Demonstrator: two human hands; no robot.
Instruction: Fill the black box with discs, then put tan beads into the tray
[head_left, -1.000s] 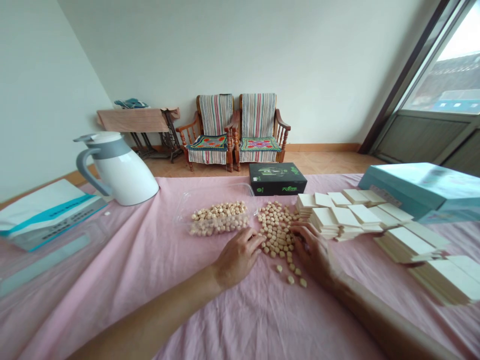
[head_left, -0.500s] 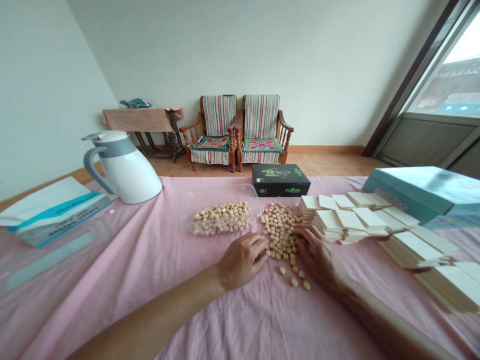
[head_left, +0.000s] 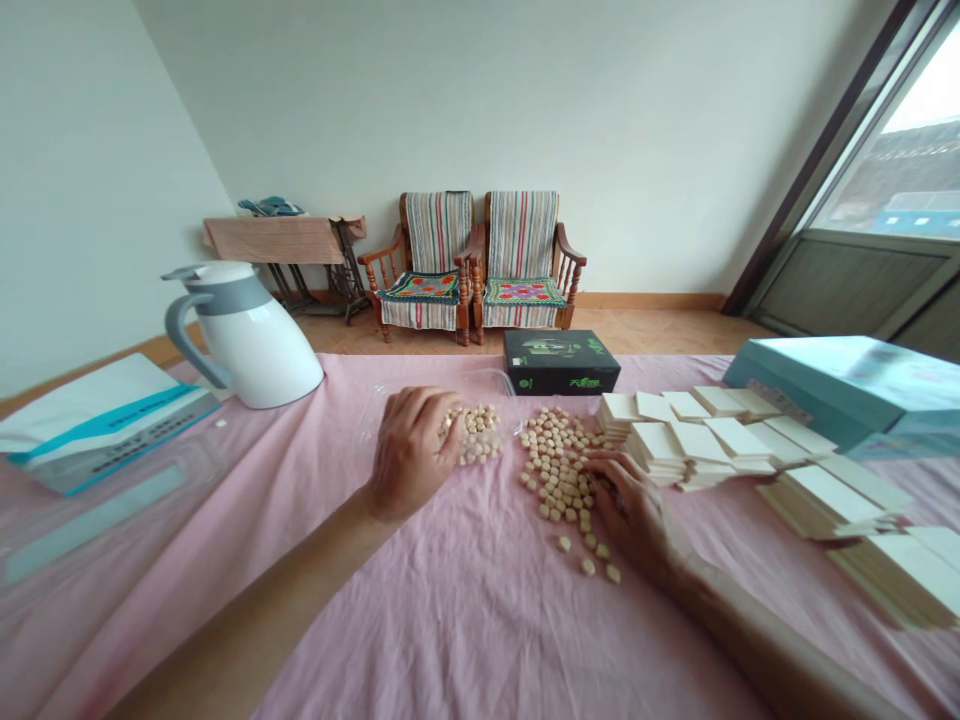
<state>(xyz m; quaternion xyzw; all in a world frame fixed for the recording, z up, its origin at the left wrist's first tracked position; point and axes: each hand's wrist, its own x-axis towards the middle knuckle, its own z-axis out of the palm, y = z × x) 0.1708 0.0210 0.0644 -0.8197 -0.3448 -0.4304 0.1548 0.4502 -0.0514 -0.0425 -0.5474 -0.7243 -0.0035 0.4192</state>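
Many small round tan pieces [head_left: 559, 470] lie loose on the pink cloth. To their left stands a clear plastic container [head_left: 491, 382] with more such pieces [head_left: 480, 425] inside. Over the container's left part is my left hand [head_left: 416, 445], its fingers curled downward; whatever they hold is hidden. My right hand [head_left: 630, 500] rests at the right edge of the loose heap, fingers bent together and touching it. What lies under those fingertips cannot be made out. Stacks of pale flat cards [head_left: 697, 440] are just beyond my right hand.
A black box [head_left: 562, 362] sits behind the heap. At the right back is a light blue box [head_left: 847, 385]. A white and grey jug [head_left: 259, 340], a white-and-blue packet [head_left: 112, 425] and a clear lid [head_left: 105, 520] are on the left. Two chairs stand beyond the pink-covered table [head_left: 450, 640].
My left hand has moved from the left edge of the loose heap, up and left, to over the clear container. My right hand has stayed nearly in place.
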